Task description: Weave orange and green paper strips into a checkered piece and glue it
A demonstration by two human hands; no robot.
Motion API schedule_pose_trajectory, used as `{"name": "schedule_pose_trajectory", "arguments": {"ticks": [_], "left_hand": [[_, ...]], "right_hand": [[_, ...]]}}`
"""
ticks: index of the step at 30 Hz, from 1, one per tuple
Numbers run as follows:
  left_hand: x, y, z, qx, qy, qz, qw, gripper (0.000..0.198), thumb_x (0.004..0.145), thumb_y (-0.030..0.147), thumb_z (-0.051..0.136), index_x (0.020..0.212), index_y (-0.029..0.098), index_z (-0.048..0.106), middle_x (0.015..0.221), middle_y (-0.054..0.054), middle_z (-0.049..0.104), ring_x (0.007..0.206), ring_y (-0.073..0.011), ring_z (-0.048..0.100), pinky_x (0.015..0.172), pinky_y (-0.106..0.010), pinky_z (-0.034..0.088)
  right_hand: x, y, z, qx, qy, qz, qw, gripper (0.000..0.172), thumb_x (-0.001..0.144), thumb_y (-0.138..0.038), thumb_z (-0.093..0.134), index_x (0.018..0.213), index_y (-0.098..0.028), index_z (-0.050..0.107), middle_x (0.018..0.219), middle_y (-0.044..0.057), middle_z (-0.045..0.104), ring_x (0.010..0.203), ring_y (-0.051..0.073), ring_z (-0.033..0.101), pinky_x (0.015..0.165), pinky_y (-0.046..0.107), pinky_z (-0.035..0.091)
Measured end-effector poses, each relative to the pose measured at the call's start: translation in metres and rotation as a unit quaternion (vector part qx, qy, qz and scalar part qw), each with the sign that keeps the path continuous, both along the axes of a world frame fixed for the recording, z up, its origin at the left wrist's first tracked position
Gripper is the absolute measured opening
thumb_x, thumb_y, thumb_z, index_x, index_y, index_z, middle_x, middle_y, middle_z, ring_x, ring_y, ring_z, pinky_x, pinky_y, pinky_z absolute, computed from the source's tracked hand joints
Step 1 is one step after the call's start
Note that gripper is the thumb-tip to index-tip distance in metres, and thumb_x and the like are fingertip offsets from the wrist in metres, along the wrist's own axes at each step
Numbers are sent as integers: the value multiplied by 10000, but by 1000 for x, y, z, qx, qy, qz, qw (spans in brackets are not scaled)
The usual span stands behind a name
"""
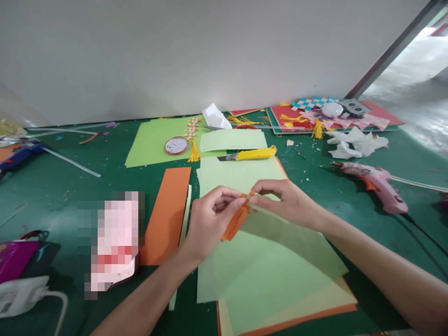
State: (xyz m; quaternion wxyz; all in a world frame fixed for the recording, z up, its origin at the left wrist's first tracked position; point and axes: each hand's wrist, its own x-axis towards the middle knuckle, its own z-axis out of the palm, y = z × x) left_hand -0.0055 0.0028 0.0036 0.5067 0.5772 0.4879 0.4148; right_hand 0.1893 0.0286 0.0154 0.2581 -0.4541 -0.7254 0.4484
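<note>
Over a stack of pale green paper sheets (266,270), my left hand (213,217) pinches a small piece of folded orange paper strips (235,225) between thumb and forefinger. The strips hang down below its fingertips. My right hand (287,203) meets it from the right, its thumb and forefinger closed at the top of the same piece. A thin pale green paper strip (271,213) runs from the pinch toward the lower right, under the right hand. How the strips are joined is hidden by the fingertips. Just beyond the hands lies a yellow utility knife (255,154) with its blade out.
Left of the stack lie an orange paper sheet (168,214) and a pixelated phone (117,242). A pink glue gun (376,184) rests at right, near crumpled tissue (357,142). Behind are a round tin (177,145), a yellow tassel (194,153) and a green sheet (147,140).
</note>
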Motion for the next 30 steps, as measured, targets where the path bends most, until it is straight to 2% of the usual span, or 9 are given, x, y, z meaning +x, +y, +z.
{"name": "schedule_pose_trajectory", "arguments": {"ticks": [8,13,16,20,25,28,30], "left_hand": [[0,1,0,7,34,-18,999,175,890,352,596,808,205,647,732,35,668,675,-90,613,613,-162,469],[0,0,-1,97,86,-26,991,137,903,282,581,804,204,635,745,48,665,662,-70,586,624,-149,447],[0,0,-1,125,115,-32,985,132,910,259,565,809,204,630,748,48,660,651,-69,567,623,-153,440],[-1,-1,0,120,131,-39,983,154,912,272,549,797,200,622,727,37,649,633,-85,549,618,-178,445],[-1,-2,2,97,147,-61,982,186,916,311,528,801,203,626,719,19,656,634,-112,576,611,-209,469],[0,-2,0,94,145,-63,983,183,911,320,540,806,207,638,727,11,678,651,-124,616,609,-213,492],[1,-2,-2,88,122,-45,988,131,893,321,578,861,214,647,776,9,705,708,-131,661,662,-211,523]], "right_hand": [[-3,-4,-2,18,-9,-17,1000,236,878,-366,563,737,-190,633,689,-20,617,645,105,515,611,225,406],[-4,-4,-2,7,-3,-11,1000,216,879,-333,565,744,-181,639,697,-16,629,668,106,528,631,219,411],[-3,-4,-3,4,-4,-4,1000,212,879,-331,567,753,-181,648,712,-13,642,681,108,544,639,219,417],[-1,-3,-2,7,10,7,1000,202,873,-350,583,774,-193,663,738,-13,660,706,115,579,671,223,437],[-1,-3,-1,14,28,-10,999,172,857,-347,596,804,-198,661,782,17,686,738,149,604,707,271,468],[-2,-4,-2,8,31,-14,999,172,857,-324,587,773,-189,651,765,26,682,724,152,603,695,283,471],[-3,-4,-3,-3,42,-26,999,186,861,-326,583,758,-184,644,732,20,668,690,139,590,649,266,458]]}}
